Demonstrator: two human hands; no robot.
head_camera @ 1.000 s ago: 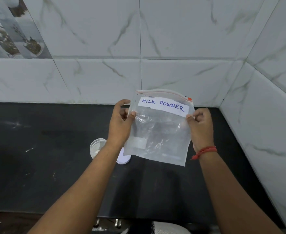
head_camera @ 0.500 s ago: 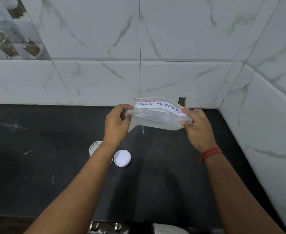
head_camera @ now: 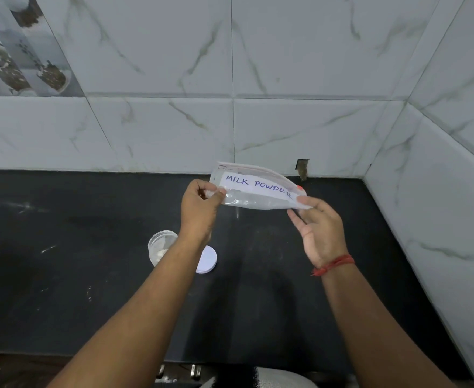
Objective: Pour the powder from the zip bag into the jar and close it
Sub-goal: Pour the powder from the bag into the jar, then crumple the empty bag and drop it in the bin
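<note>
Fingers [head_camera: 216, 193] of the left hand [head_camera: 199, 208] are curled and pinch the left end of the zip bag [head_camera: 258, 196], thumb over forefinger. At the other end the right hand [head_camera: 318, 228] has only its thumb and fingertip on the bag's corner, near the red slider; its other fingers are spread loose and hold nothing. Between the two hands the bag hangs flattened and nearly level above the black counter [head_camera: 90, 275], its handwritten "MILK POWDER" label facing up. It looks clear and all but empty, though the frame is too coarse to rule out a little powder clinging inside.

Below the left forearm stands the jar [head_camera: 160, 243], open, with some white powder visible in it. Just beside it, to the right and partly hidden by the wrist, lies the white lid [head_camera: 209, 260], flat on the counter. A red thread circles the right wrist.

Pouring looks finished, so the step in hand is getting rid of the bag. Next, the bag wants setting aside well clear of the jar, then one hand must steady the jar while the other fits the lid squarely.
</note>
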